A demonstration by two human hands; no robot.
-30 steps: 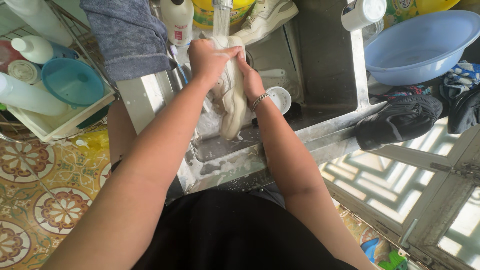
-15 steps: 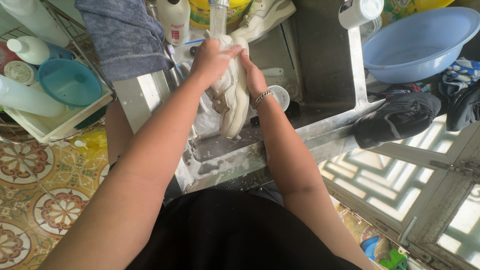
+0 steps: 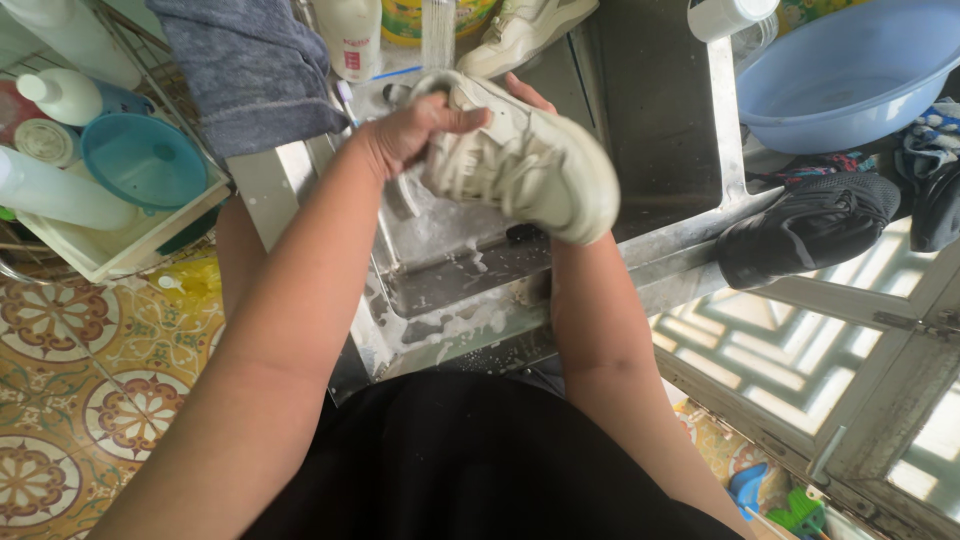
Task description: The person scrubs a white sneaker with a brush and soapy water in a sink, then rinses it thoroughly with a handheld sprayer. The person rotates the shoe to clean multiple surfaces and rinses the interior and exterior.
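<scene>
Here, white sneaker (image 3: 525, 160) in both hands over soapy sink (image 3: 450, 310).

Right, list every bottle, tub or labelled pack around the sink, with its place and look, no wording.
White bottle: behind the sink, upright, red label.
Yellow tub: behind the tap water, round, green band.
White bottles: lying in the left rack, plain.
White jar: sink's far right corner, round lid.
Yellow pack: behind the blue basin, mostly hidden.
</scene>
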